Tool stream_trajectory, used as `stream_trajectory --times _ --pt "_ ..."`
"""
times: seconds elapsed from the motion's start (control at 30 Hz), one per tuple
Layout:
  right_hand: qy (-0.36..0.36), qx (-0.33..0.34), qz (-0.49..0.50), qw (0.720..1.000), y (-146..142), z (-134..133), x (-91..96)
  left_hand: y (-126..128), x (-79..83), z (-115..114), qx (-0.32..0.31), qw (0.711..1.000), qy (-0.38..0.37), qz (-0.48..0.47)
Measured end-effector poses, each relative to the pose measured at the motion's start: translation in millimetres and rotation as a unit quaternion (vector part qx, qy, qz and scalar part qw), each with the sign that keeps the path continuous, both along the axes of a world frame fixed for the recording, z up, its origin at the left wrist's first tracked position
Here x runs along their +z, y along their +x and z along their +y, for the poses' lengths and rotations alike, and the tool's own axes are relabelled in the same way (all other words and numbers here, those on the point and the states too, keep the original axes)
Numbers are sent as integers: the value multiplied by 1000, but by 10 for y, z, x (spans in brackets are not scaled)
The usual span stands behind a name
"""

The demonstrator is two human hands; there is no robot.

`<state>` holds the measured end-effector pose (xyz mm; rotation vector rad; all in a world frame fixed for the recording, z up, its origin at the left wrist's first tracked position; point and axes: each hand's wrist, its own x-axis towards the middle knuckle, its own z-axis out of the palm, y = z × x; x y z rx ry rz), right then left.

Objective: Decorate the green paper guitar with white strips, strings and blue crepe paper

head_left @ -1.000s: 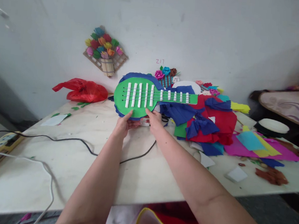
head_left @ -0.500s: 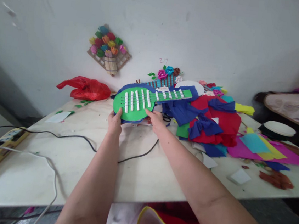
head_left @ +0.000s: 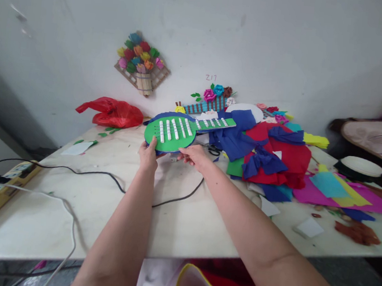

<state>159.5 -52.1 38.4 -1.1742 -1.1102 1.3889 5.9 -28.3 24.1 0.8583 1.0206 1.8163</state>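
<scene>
A: ok, what's in front of you, biggest stuff first?

B: A pale grey wall [head_left: 290,44], then a long white marble-look table [head_left: 99,233]. Right side's got a heap of crumpled red and blue sheets [head_left: 295,151], can't tell if it's paper or cloth.

A: And the green thing?

B: That's a flat green guitar-shaped piece with a blue edge [head_left: 172,146], held out over the middle of the table, neck pointing right at the heap. Can't tell if its underside touches the tabletop.

A: Hands?

B: Left hand [head_left: 149,154] is clamped on the near left rim, thumb on the green face. Right hand [head_left: 194,156] has fingertips at the near right rim, other fingers curled below; can't tell if it's actually pinching.

A: Small bits?

B: Black scissor handles [head_left: 214,151] just right of that hand, plus skinny white rolls [head_left: 174,129] across the guitar's face.
</scene>
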Motion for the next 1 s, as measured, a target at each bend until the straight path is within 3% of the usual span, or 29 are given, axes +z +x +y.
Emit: stream_trajectory --times 0.2,1.0 --pt "-2 30 48 998 26 -13 -6 -4 19 -11 21 1000 -3 23" --pt "17 57 81 995 30 23 -43 -8 19 -8 20 1000 -4 4"
